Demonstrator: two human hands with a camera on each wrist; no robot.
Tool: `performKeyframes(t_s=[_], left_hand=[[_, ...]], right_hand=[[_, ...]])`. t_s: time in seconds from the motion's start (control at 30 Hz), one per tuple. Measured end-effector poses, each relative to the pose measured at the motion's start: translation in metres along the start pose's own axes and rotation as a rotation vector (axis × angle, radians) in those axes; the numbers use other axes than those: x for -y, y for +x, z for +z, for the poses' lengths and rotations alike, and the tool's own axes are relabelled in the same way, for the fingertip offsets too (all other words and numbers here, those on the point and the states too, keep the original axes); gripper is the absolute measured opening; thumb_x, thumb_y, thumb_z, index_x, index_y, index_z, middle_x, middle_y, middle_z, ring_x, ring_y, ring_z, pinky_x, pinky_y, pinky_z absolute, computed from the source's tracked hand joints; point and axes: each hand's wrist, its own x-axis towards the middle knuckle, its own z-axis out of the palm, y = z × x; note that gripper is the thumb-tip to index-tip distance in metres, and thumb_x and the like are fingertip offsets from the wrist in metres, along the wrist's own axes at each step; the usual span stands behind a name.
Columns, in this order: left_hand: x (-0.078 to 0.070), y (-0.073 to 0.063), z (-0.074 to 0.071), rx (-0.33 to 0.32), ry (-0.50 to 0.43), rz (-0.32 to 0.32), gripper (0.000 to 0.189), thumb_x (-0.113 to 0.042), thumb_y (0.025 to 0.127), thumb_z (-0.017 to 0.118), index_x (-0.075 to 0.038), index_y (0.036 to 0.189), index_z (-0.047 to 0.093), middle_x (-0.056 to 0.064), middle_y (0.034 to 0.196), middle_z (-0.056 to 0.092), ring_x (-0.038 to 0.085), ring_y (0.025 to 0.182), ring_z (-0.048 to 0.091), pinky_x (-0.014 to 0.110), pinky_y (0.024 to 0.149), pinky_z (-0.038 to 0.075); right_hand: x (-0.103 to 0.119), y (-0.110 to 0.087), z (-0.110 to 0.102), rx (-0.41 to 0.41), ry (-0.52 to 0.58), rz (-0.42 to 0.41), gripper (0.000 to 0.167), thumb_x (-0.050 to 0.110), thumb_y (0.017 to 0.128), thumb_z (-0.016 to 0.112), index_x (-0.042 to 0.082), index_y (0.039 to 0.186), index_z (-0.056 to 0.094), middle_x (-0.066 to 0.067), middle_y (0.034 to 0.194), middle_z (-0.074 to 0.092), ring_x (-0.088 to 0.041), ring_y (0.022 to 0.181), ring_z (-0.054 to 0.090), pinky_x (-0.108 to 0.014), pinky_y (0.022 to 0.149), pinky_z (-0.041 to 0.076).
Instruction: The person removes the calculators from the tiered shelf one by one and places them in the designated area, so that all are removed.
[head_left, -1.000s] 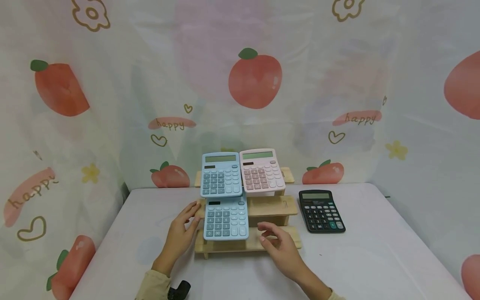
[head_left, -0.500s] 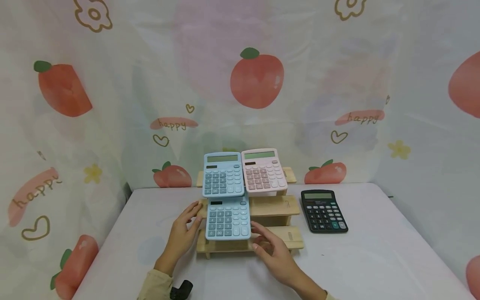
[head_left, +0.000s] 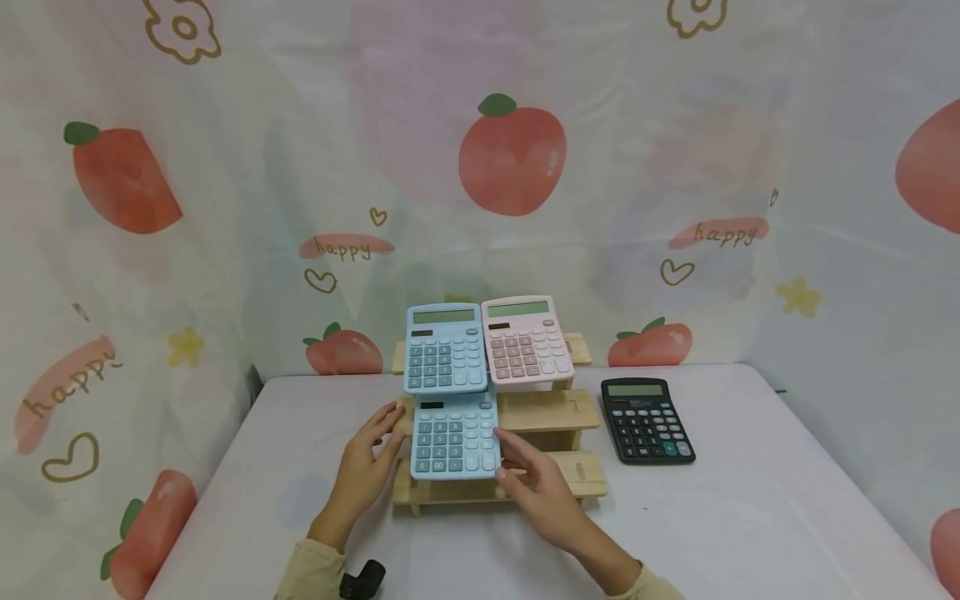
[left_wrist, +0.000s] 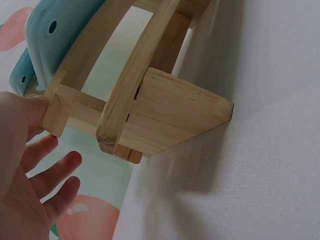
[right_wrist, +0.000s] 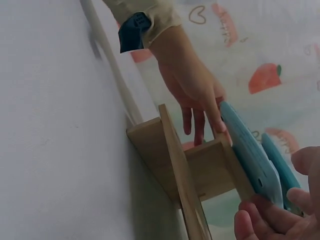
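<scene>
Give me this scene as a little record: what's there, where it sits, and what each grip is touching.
Support: wooden stand, stepped, on a white table
Top level: upper blue calculator on the left, pink calculator on the right
Below: lower blue calculator, tilted, its top end hidden in the head view
Beside stand: black calculator, to the right
Left grip: holds the stand's left end
Right grip: at the lower blue calculator's right edge
Background: pale backdrop with red fruit prints
</scene>
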Motion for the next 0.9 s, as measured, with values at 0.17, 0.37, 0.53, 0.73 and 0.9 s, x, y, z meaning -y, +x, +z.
performKeyframes(t_s=[0.17,0.37,0.53,0.73,0.9], left_hand=[[0.000,0.000,0.000,-0.009,0.002,0.021,0.045,-0.024,0.103,0.060,-0.007,0.144,0.056,0.012,0.153,0.052,0.032,0.131,0.059,0.055,0.095,0.053],[0.000,0.000,0.000,-0.007,-0.006,0.014,0.045,-0.023,0.103,0.060,-0.006,0.144,0.056,0.012,0.154,0.051,0.033,0.134,0.057,0.054,0.096,0.053],[0.001,0.000,0.001,-0.005,-0.008,0.006,0.046,-0.023,0.103,0.060,-0.007,0.145,0.055,0.011,0.155,0.050,0.033,0.137,0.055,0.055,0.097,0.053],[0.001,-0.001,0.001,-0.005,-0.012,0.004,0.046,-0.024,0.103,0.060,-0.007,0.146,0.055,0.010,0.156,0.049,0.034,0.138,0.053,0.056,0.097,0.052],[0.001,-0.001,0.001,-0.009,-0.003,0.007,0.046,-0.024,0.103,0.059,-0.008,0.146,0.055,0.010,0.155,0.050,0.034,0.139,0.052,0.055,0.097,0.053]], right_hand=[[-0.002,0.009,-0.001,0.022,0.068,0.007,0.057,0.008,0.102,0.056,-0.004,0.154,0.034,-0.031,0.145,0.053,-0.039,0.129,0.058,-0.020,0.097,0.054],[-0.002,0.016,-0.001,0.054,0.136,0.061,0.058,0.002,0.102,0.053,0.002,0.156,0.032,-0.030,0.148,0.050,-0.028,0.124,0.062,-0.020,0.097,0.054],[-0.002,0.018,-0.001,0.070,0.186,0.092,0.058,0.000,0.103,0.048,0.006,0.158,0.030,-0.028,0.151,0.047,-0.025,0.126,0.062,-0.021,0.096,0.055],[-0.002,0.017,-0.003,0.083,0.216,0.124,0.058,-0.001,0.104,0.043,0.010,0.159,0.028,-0.023,0.156,0.044,-0.032,0.139,0.053,-0.024,0.102,0.052],[-0.001,0.018,-0.004,0.094,0.234,0.138,0.059,0.000,0.104,0.044,0.009,0.160,0.026,-0.025,0.157,0.042,-0.033,0.138,0.053,-0.024,0.102,0.052]])
